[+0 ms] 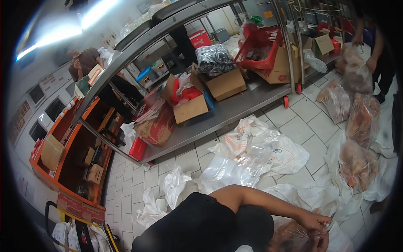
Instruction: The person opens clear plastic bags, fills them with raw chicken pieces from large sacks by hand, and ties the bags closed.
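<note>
At the lower right, my left hand [314, 221] is closed, its fingers pinched on the gathered top of a clear plastic bag [289, 236]. Orange-brown contents show through the film; I cannot make out what they are. Just below, my right hand [321, 241] is bent round the same gathered plastic, partly cut off by the dark edge of the view. My left arm reaches across from a black sleeve. White sacks and sheeting [294, 194] lie on the floor beside the bag.
Filled clear bags [357, 166] line the right side, where another person's hands [365, 52] hold a bag [356, 69]. A steel table's lower shelf [235, 111] carries open cartons [193, 111] and a red crate [261, 48]. Clear plastic sheets [233, 170] cover the tiles. A person stands far left.
</note>
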{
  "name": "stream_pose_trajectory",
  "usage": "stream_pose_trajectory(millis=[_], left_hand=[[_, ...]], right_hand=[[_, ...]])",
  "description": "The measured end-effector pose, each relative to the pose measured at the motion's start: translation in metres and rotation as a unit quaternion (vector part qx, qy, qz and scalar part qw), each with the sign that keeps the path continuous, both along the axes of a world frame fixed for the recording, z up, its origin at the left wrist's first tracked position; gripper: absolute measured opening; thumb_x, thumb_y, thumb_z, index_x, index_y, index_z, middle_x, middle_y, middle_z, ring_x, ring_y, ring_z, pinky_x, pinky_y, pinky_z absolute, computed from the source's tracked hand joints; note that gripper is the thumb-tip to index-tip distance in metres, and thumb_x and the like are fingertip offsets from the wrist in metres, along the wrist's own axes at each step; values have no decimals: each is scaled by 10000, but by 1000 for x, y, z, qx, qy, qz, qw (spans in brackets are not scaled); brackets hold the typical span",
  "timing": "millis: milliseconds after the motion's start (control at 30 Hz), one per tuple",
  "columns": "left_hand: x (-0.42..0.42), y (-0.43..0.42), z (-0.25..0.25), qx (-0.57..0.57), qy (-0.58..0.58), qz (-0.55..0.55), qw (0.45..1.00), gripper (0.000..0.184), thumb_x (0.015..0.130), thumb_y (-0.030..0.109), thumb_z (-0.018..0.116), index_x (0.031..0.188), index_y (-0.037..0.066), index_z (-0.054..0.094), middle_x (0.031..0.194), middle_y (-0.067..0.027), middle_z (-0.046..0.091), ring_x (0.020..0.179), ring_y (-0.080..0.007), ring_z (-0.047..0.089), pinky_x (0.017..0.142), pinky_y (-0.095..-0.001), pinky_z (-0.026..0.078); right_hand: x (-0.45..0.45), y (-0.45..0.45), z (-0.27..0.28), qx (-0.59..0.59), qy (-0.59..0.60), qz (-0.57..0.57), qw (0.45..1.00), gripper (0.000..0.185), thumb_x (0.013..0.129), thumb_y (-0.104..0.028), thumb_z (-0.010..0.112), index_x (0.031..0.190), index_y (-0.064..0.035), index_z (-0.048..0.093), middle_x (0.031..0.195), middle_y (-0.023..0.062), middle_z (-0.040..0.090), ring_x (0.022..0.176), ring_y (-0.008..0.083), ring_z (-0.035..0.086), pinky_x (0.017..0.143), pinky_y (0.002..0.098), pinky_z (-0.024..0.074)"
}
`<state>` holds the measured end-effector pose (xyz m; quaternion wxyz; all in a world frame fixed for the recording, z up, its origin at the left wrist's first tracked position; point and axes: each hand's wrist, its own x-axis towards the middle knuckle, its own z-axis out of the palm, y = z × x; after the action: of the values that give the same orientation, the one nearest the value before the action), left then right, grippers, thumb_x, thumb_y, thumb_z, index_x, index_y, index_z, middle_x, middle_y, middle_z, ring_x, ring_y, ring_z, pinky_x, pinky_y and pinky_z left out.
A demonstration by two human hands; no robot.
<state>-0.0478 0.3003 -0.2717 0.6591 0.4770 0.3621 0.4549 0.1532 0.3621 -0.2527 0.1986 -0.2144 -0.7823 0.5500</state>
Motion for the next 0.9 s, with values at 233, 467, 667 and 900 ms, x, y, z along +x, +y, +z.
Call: stream_pose_trajectory(millis=[233,467,667,900], left_hand=[[16,14,-54,88,73,73,991,524,645,149,835,968,46,435,807,-35,540,722,-116,536,599,-285,452],[19,5,-22,104,162,182,964,295,657,180,752,710,16,512,675,-73,510,676,-205,556,589,-325,438],[26,6,-15,179,225,219,932,165,717,101,662,728,20,518,800,-125,500,730,-276,506,634,-371,398],[22,5,-10,391,326,235,828,123,750,99,640,849,43,592,971,-128,569,894,-329,543,761,-416,441]], right_hand=[[5,9,-24,30,-11,-38,999,225,961,-228,588,895,-14,559,848,64,554,742,141,497,697,263,442],[-3,8,-61,-10,65,-155,986,161,990,-139,517,870,-58,447,768,-34,435,636,40,385,553,195,322],[-13,2,-42,-24,57,-206,977,139,983,-137,519,902,-28,488,818,7,484,736,73,454,636,216,382],[-23,8,-24,-120,7,-239,964,168,944,-168,591,918,-4,610,844,33,625,786,95,574,682,250,480]])
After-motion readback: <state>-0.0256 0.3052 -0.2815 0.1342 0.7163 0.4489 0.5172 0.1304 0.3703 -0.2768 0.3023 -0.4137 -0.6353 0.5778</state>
